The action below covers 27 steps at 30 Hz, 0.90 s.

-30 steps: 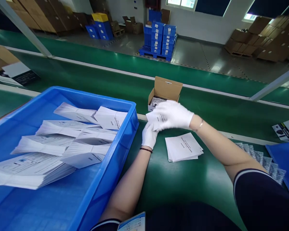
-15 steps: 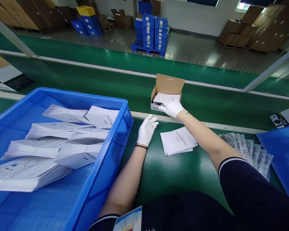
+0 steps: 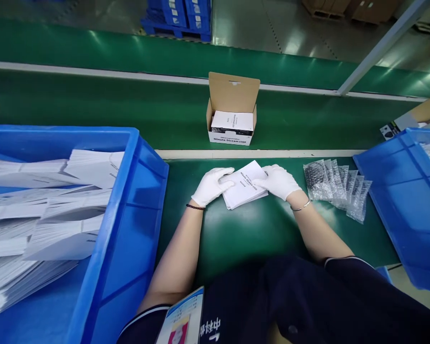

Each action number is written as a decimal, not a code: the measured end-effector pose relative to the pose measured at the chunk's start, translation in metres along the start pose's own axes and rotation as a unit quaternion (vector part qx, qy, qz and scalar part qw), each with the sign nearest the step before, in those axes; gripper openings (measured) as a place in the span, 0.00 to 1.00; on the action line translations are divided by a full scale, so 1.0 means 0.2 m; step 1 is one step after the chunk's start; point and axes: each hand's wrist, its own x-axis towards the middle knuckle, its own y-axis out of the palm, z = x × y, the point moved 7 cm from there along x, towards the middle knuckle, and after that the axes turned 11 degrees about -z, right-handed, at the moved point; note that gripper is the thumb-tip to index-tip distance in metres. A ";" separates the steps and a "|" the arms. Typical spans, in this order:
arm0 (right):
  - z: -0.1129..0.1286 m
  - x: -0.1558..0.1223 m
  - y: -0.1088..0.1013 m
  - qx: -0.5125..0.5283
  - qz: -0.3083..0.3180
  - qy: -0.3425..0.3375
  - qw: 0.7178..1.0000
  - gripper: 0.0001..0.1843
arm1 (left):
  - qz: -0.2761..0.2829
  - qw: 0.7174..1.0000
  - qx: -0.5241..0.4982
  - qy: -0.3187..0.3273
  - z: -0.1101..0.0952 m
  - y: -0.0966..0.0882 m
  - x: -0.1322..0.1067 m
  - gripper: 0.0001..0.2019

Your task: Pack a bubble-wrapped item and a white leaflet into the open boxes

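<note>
A small stack of white printed booklets (image 3: 244, 185) is held between my two white-gloved hands over the green work surface. My left hand (image 3: 214, 185) grips its left edge, thumb on top. At its right edge my right hand (image 3: 278, 181) is closed on the stack, with the thumb on the top booklet. Beyond the hands stands an open cardboard box (image 3: 232, 140), lid raised, its white front reading "Minute Stream 1000". Inside that box a white booklet (image 3: 233, 120) lies over dark contents.
A large blue bin (image 3: 129, 191) on the left holds several bundles of booklets (image 3: 68, 234). Several clear bubble-wrap bags (image 3: 320, 181) overlap on the right, beside another blue bin (image 3: 408, 200). A pale rail (image 3: 186, 154) runs between the work surface and the green belt (image 3: 146, 114).
My right hand has left the box and come back to the booklet stack. My left hand has moved onto the stack too. The view has tilted down and shifted right.
</note>
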 end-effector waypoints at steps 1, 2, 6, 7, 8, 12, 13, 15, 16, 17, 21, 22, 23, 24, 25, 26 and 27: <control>0.01 -0.01 -0.02 0.017 -0.034 0.006 0.999 0.27 | 0.005 1.000 0.020 0.016 0.00 0.00 0.00 0.18; 0.02 -0.03 -0.03 0.039 -0.067 0.010 0.997 0.23 | 0.009 0.999 0.037 0.034 0.00 0.01 0.00 0.18; -0.02 -0.03 -0.09 0.183 -0.149 0.061 0.970 0.13 | -0.026 0.996 0.027 0.075 -0.01 -0.03 0.01 0.28; -0.04 -0.03 -0.10 0.221 -0.168 0.077 0.958 0.13 | -0.042 0.996 -0.002 0.075 -0.01 -0.04 0.01 0.33; -0.04 -0.02 -0.11 0.255 -0.185 0.089 0.945 0.14 | -0.053 0.995 -0.038 0.070 -0.01 -0.05 0.02 0.37; 0.03 -0.02 -0.07 0.341 -0.186 0.090 0.917 0.15 | -0.055 0.989 -0.134 0.009 0.00 -0.05 0.02 0.48; 0.07 -0.02 -0.06 0.342 -0.172 0.077 0.921 0.15 | -0.065 0.989 -0.135 -0.005 0.00 -0.05 0.03 0.47; 0.13 -0.04 -0.06 0.327 -0.152 0.028 0.932 0.16 | -0.108 0.985 -0.137 -0.015 -0.01 -0.08 0.03 0.39; 0.15 -0.05 -0.08 0.314 -0.155 -0.002 0.937 0.16 | -0.140 0.978 -0.153 -0.014 -0.01 -0.11 0.03 0.34; 0.14 -0.06 -0.11 0.296 -0.166 -0.028 0.940 0.16 | -0.171 0.968 -0.181 -0.014 0.00 -0.14 0.04 0.29; -0.18 -0.10 -0.32 0.144 -0.244 -0.008 0.959 0.15 | -0.223 0.921 -0.317 -0.049 0.07 -0.22 0.08 0.18; -0.31 -0.12 -0.36 0.091 -0.256 0.036 0.962 0.15 | -0.220 0.914 -0.336 -0.062 0.09 -0.22 0.08 0.16; -0.44 -0.15 -0.39 0.038 -0.261 0.088 0.960 0.16 | -0.215 0.909 -0.349 -0.074 0.10 -0.22 0.09 0.15; -0.56 -0.18 -0.41 -0.011 -0.261 0.139 0.955 0.17 | -0.213 0.906 -0.356 -0.083 0.11 -0.22 0.09 0.14; -0.67 -0.21 -0.41 -0.054 -0.255 0.182 0.948 0.20 | -0.214 0.904 -0.360 -0.088 0.11 -0.22 0.09 0.13; -0.75 -0.23 -0.40 -0.089 -0.245 0.211 0.942 0.23 | -0.214 0.904 -0.360 -0.090 0.12 -0.22 0.09 0.13; -0.80 -0.25 -0.38 -0.118 -0.235 0.224 0.939 0.26 | -0.214 0.905 -0.358 -0.088 0.11 -0.22 0.08 0.13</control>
